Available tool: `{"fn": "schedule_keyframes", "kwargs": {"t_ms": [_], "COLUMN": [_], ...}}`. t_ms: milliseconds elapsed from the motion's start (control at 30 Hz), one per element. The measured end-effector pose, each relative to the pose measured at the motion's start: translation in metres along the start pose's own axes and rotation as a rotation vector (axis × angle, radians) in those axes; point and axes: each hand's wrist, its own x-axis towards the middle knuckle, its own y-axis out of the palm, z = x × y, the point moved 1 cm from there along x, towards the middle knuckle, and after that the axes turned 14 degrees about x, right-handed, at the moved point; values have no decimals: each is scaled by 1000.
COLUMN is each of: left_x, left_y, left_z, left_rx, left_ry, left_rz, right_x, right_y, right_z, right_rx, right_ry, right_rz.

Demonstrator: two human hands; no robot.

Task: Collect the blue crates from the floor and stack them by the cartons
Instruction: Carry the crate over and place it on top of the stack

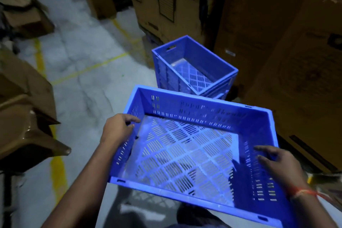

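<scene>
Low in the head view, both hands are on one blue crate, carried off the floor. Left hand is clamped over the crate's left short wall, fingers curled inward over the rim, thumb side toward the inside; the outer side of the grip is hidden by the hand itself. Right hand grips the right short wall, fingers hooked over the rim and lying down the slotted inner face. A red-orange thread sits on the right wrist.

Both forearms come up from the bottom edge, left one long and nearly straight, right one shorter and angled in from the lower right corner. Crate is held between them, open side up, tilted a bit with its far left corner highest in frame. Slotted base and slotted side walls visible, nothing inside.

Just beyond the held crate's far rim: a stack of blue crates on the floor, top one open and upright, at least two more rims showing under it. That stack stands right against tall brown cartons lining the right side.

Floor is grey concrete with yellow lines. Loose flattened cardboard lies at left.
</scene>
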Motion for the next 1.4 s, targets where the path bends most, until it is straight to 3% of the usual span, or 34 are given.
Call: {"fn": "schedule_keyframes", "kwargs": {"t_ms": [300,767,1067,1400], "left_x": [144,431,553,633], "left_y": [-89,-178,-199,-179], "left_z": [-9,-37,-100,-175], "left_rx": [51,120,163,213], "left_ry": [48,345,611,847], "left_rz": [-66,-41,30,88], "right_x": [99,206,216,275], "right_y": [11,104,153,142], "right_z": [135,265,310,311], "right_rx": [-16,143,225,168], "right_ry": [-129,-56,63,147], "right_rz": [57,-156,-327,-485]}}
